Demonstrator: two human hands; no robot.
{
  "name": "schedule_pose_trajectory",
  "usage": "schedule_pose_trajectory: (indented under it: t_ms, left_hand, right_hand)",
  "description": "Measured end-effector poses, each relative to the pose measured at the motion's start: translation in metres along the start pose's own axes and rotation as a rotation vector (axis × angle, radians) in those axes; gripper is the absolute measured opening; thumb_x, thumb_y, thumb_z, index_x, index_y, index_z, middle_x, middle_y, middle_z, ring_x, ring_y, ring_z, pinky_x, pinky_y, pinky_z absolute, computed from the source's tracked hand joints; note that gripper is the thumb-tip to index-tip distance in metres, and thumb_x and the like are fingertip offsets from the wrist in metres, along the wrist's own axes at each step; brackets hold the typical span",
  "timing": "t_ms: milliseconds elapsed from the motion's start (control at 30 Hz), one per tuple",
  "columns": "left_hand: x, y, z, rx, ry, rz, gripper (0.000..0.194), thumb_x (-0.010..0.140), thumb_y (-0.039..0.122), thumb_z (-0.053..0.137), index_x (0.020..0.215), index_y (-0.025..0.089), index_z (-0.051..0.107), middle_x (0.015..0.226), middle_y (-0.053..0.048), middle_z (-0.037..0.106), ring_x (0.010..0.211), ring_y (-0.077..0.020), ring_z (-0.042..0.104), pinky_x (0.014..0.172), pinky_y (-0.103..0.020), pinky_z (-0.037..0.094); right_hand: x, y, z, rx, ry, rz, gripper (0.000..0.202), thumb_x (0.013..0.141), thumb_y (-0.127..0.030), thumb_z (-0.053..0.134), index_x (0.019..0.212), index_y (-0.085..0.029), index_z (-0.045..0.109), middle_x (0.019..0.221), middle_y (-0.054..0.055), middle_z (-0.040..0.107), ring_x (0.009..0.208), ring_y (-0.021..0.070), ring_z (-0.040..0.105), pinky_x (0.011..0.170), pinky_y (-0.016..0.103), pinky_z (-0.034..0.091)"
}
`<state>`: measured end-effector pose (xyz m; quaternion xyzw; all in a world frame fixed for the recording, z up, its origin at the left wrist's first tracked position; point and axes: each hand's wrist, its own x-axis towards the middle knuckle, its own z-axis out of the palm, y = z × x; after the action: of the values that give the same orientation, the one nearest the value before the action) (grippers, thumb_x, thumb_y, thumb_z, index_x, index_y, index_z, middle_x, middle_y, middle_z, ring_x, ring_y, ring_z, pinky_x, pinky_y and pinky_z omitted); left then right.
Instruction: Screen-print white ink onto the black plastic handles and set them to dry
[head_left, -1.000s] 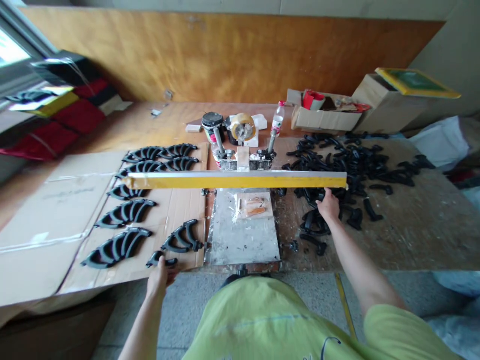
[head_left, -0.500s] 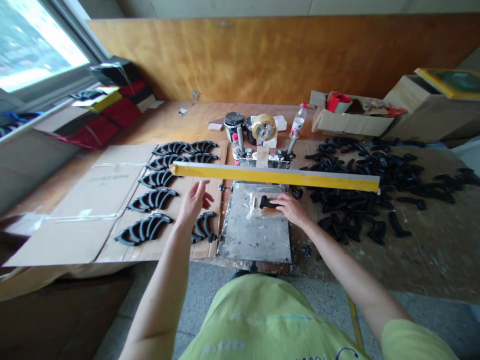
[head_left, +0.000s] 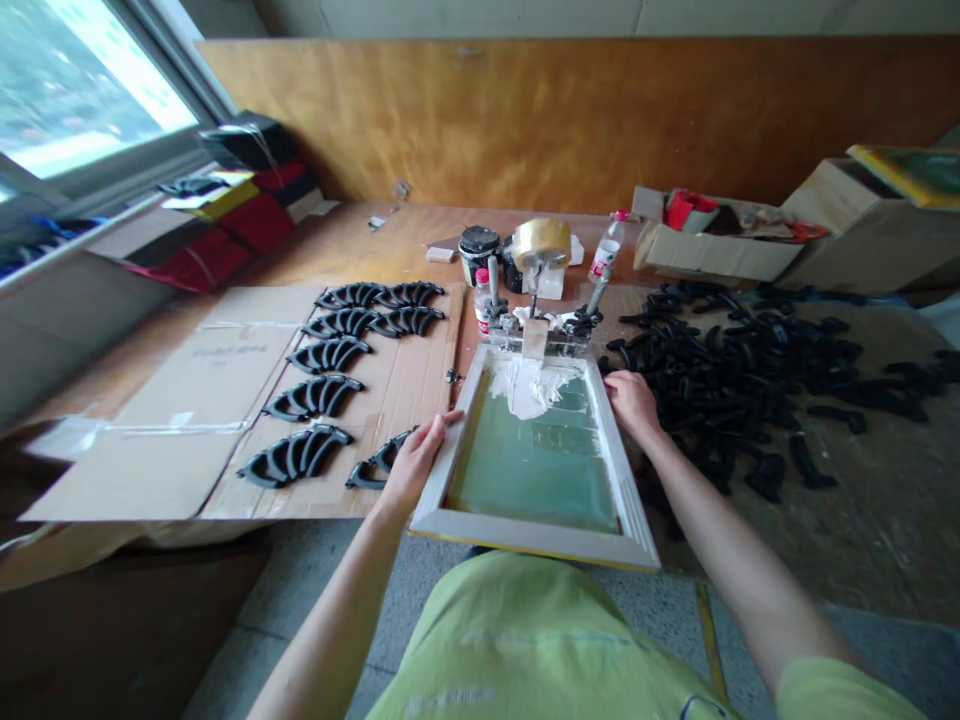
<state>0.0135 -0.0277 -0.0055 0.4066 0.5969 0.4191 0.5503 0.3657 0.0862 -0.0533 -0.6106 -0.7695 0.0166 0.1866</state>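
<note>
A screen printing frame [head_left: 525,530] with pale rails and a green mesh [head_left: 532,460] lies lowered over the bench plate, hinged at its far end. White ink and a pale squeegee [head_left: 535,345] are at the far part of the mesh. My left hand [head_left: 420,455] is closed on the left rail, thumb on top. At the right rail, my right hand [head_left: 632,403] has its fingers curled against the edge, partly hidden. Rows of curved black handles [head_left: 296,457] lie on cardboard beside my left hand. The plate and the handle on it are hidden beneath the frame.
Loose black handles [head_left: 720,380] are heaped on the right. Behind the hinge clamp [head_left: 577,322] stand a dark tub [head_left: 478,255], a tape roll [head_left: 541,243] and a bottle [head_left: 609,245]. An open carton [head_left: 720,250] sits at the back right.
The raised frame has come down flat over the plate and covers the black handle there. My right hand has left that handle for the right rail; my left hand has moved right onto the left rail.
</note>
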Motion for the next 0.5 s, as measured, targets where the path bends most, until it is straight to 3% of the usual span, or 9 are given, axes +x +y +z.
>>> schedule_pose_trajectory:
  t_ms: [67,167,267,400,500]
  left_hand:
    - [0.002,-0.032,0.000,-0.049,-0.022,-0.055,0.077,0.075,0.061,0.062,0.138,0.019,0.049,0.079,-0.002,0.067,0.064,-0.0149,0.060,0.057,-0.023,0.046]
    - [0.013,-0.071,0.003,-0.066,-0.007,-0.074,0.086,0.074,0.055,0.066,0.146,0.021,0.036,0.079,-0.001,0.066,0.065,-0.0149,0.061,0.059,-0.024,0.047]
    - [0.022,-0.091,0.005,-0.038,0.017,-0.082,0.080,0.075,0.054,0.065,0.144,0.020,0.041,0.081,-0.001,0.066,0.066,-0.0140,0.060,0.059,-0.023,0.047]
    - [0.024,-0.095,0.004,-0.029,0.019,-0.100,0.078,0.074,0.056,0.065,0.139,0.018,0.047,0.085,-0.002,0.068,0.071,-0.0148,0.062,0.063,-0.023,0.047]
    - [0.023,-0.096,0.004,-0.006,0.036,-0.093,0.076,0.074,0.057,0.064,0.137,0.017,0.049,0.092,-0.004,0.069,0.077,-0.0159,0.063,0.067,-0.023,0.048]
  right_hand:
    - [0.022,-0.012,-0.007,0.027,0.085,0.015,0.026,0.086,-0.014,0.050,0.101,-0.015,0.072,0.108,0.010,0.066,0.099,0.0229,0.059,0.087,0.034,0.048]
    - [0.056,-0.053,-0.008,0.062,0.147,-0.146,0.045,0.083,-0.018,0.061,0.127,-0.016,0.057,0.131,0.013,0.053,0.119,0.0270,0.049,0.099,0.039,0.042]
    - [0.076,-0.092,0.001,0.020,-0.049,-0.271,0.037,0.084,-0.018,0.060,0.121,-0.015,0.056,0.119,0.014,0.059,0.112,0.0260,0.052,0.094,0.036,0.042]
    - [0.062,-0.105,0.015,-0.093,-0.275,-0.262,0.015,0.086,-0.017,0.055,0.099,-0.012,0.062,0.097,0.013,0.066,0.093,0.0230,0.058,0.082,0.031,0.042]
    - [0.033,-0.096,0.011,-0.060,-0.320,-0.423,0.014,0.085,-0.012,0.051,0.093,-0.013,0.063,0.094,0.012,0.067,0.092,0.0216,0.058,0.080,0.029,0.040]
